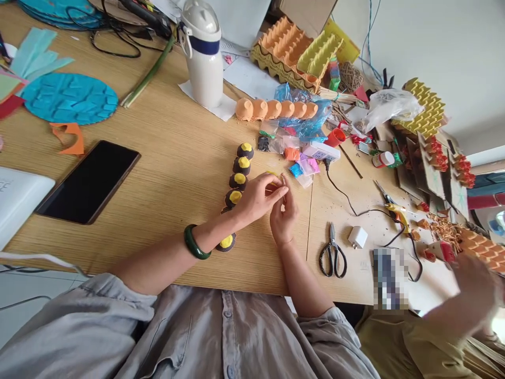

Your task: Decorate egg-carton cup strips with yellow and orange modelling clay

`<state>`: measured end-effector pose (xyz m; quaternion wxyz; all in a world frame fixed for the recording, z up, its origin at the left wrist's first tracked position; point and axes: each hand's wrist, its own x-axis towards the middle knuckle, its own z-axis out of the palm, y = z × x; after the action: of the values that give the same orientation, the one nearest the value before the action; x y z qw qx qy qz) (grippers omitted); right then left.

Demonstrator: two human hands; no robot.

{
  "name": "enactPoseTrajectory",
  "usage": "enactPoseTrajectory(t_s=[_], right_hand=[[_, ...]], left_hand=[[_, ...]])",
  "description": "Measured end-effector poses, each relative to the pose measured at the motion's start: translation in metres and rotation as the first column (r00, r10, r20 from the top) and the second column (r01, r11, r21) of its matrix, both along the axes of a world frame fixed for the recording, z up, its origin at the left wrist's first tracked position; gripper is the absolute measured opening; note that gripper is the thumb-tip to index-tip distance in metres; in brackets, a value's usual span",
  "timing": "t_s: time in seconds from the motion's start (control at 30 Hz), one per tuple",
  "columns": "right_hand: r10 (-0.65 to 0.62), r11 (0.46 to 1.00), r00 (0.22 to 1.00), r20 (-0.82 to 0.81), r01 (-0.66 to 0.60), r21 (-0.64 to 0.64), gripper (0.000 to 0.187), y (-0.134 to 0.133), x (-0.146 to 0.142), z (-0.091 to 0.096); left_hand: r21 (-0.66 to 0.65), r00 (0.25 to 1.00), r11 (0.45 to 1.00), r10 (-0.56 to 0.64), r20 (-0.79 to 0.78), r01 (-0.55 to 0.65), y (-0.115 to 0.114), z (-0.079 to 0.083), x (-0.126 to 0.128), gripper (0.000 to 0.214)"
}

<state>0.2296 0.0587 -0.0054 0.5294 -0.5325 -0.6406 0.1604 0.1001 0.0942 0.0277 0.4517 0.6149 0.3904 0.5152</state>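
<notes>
My left hand [258, 196], with a green bangle [196, 242] on its wrist, meets my right hand [284, 213] over the middle of the table. The fingertips of both are pinched together around something small that I cannot make out. A bit of yellow shows just behind the left fingers. Beside and partly under my left forearm runs a row of several dark cups with yellow centres [239, 180]. Beyond my hands lie small packets of coloured clay, among them an orange packet [292, 153] and a blue packet [295, 169].
Scissors [333, 252] and a white charger [357, 237] lie to the right. A phone [90, 181] rests at left. Farther back stand a white thermos [202, 58], an orange egg-carton strip [276, 109] and stacked egg trays [292, 52]. A co-worker's blurred hand [475, 287] is at far right.
</notes>
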Motion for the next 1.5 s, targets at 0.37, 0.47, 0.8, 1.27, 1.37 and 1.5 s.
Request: enactPoseTrajectory(t_s=[0.37, 0.47, 0.8, 1.27, 1.37, 1.5], right_hand=[[0.018, 0.997, 0.999, 0.036, -0.021, 0.081, 0.042, -0.007, -0.001, 0.002], [-0.002, 0.995, 0.997, 0.080, -0.006, 0.100, 0.035, -0.010, 0.000, 0.009], [0.000, 0.995, 0.987, -0.163, 0.017, 0.101, 0.015, -0.010, -0.005, 0.020], [0.011, 0.991, 1.000, -0.016, -0.009, 0.136, 0.017, -0.008, 0.003, 0.022], [0.033, 0.987, 0.999, 0.004, -0.033, 0.155, 0.015, -0.007, 0.003, 0.021], [0.004, 0.997, 0.997, 0.074, -0.009, 0.075, 0.016, -0.005, 0.007, 0.024]], left_hand=[[0.251, 0.995, 0.967, 0.070, -0.067, -0.052, -0.009, 0.005, -0.017, 0.014], [0.340, 0.993, 0.937, 0.107, -0.043, -0.087, -0.008, 0.008, -0.018, 0.012], [0.386, 0.973, 0.922, 0.123, -0.196, -0.039, -0.005, 0.014, -0.026, 0.022], [0.337, 0.928, 0.942, 0.113, -0.356, 0.014, -0.012, 0.015, -0.026, 0.022], [0.429, 0.882, 0.903, 0.180, -0.435, 0.027, -0.012, 0.016, -0.026, 0.021], [0.580, 0.827, 0.810, 0.263, -0.497, 0.091, -0.012, 0.013, -0.025, 0.020]])
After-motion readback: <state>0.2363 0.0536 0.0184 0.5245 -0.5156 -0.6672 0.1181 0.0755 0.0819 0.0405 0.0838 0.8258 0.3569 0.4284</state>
